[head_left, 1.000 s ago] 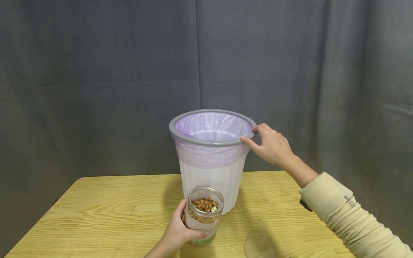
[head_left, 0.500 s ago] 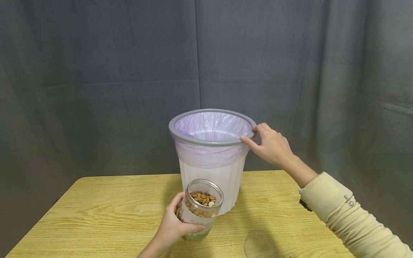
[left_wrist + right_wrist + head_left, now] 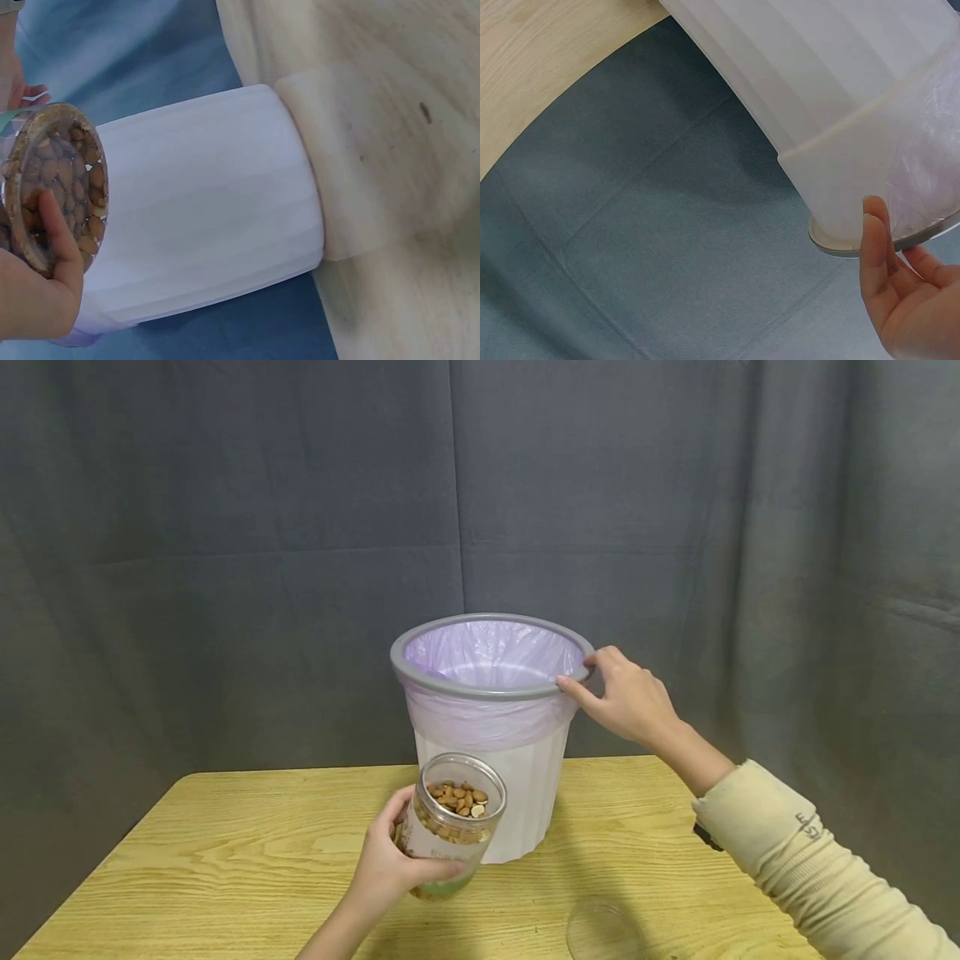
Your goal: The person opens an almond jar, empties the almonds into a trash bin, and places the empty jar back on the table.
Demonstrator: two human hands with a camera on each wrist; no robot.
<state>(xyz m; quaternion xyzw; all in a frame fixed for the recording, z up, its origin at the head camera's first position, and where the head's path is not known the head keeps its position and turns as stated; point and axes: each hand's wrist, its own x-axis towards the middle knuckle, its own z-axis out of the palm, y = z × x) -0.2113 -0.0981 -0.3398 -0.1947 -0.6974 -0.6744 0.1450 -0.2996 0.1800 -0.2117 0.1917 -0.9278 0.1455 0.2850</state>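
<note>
My left hand [image 3: 386, 866] grips a clear jar [image 3: 453, 839] with a green base, lifted over the table and tilted. Almonds [image 3: 455, 797] lie inside the jar, its mouth uncovered. In the left wrist view, the jar's bottom [image 3: 64, 187] shows almonds through it, with a finger across it. Just behind the jar stands a white trash can [image 3: 525, 785] lined with a purple bag [image 3: 495, 652] under a grey rim ring [image 3: 480, 693]. At the can's right side, my right hand [image 3: 633, 697] holds the rim between thumb and fingers; the right wrist view shows those fingers [image 3: 875, 247] beside the rim.
A clear round lid [image 3: 603, 931] lies on the wooden table [image 3: 247, 852] near its front edge, right of the jar. Grey curtain [image 3: 262, 568] hangs behind the table. Small dark specks dot the tabletop in the left wrist view.
My left hand has raised the jar and carried it left, tilting it more. The right hand keeps its hold on the trash can's rim.
</note>
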